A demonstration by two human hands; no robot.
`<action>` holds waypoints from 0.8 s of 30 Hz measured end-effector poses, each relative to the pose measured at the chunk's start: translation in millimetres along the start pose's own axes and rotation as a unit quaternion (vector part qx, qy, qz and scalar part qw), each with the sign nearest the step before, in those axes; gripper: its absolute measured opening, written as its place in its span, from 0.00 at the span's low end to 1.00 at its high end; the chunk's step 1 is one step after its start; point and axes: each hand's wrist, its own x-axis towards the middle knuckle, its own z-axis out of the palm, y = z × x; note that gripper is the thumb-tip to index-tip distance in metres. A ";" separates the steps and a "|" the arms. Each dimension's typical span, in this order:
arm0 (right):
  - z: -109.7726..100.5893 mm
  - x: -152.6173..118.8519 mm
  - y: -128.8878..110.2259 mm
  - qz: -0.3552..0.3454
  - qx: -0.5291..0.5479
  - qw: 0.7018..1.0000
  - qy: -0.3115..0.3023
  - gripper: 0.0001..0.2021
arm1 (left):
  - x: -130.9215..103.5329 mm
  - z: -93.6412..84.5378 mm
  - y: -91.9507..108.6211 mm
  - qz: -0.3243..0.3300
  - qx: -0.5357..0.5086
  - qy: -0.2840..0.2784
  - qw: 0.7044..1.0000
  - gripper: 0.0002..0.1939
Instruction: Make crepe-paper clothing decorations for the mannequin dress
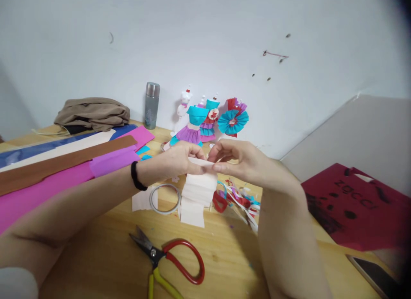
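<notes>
Writing: on the red bag [343, 222] at my right I read dark letters like "ZGCCI", the second one unclear; the flask [151, 106] by the wall bears a faint pattern, too small to make out.
Pale paper [199, 185]: one crinkled strip, its top edge raised between my hands over the middle of the desk [109, 260], its lower end hanging down toward me.
Left hand [181, 159]: fingers and thumb pinched on the strip's upper edge; one black band [137, 176] around that wrist.
Right hand [236, 159]: thumb and fingertips closed on the same edge, just beside my left.
Scissors [156, 254]: one pair, blades a little apart, one handle red, one yellow, nearest me.
Tape roll [165, 199]: one, lying flat left of the strip, partly over another pale piece [138, 200].
Paper dresses [195, 117]: I count four, upright near the wall behind my hands.
Coloured sheets [64, 164]: pink, purple, brown, cream and blue, overlapping on my left.
Scraps [245, 202]: too many to count, right of the strip.
Also: one phone [375, 275], one brown cloth [93, 112].
</notes>
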 end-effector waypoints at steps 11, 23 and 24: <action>4.6 9.5 12.1 0.017 0.057 0.994 0.090 0.15 | 4.1 -7.0 -11.5 0.019 -0.019 -0.061 0.998 0.11; 5.9 12.8 12.2 -0.005 0.058 0.995 0.082 0.14 | 1.9 1.3 -4.3 -0.008 -0.132 -0.055 0.990 0.07; 5.2 12.4 11.9 -0.006 0.056 0.994 0.091 0.14 | 1.9 2.6 -5.0 -0.013 -0.135 -0.062 0.989 0.07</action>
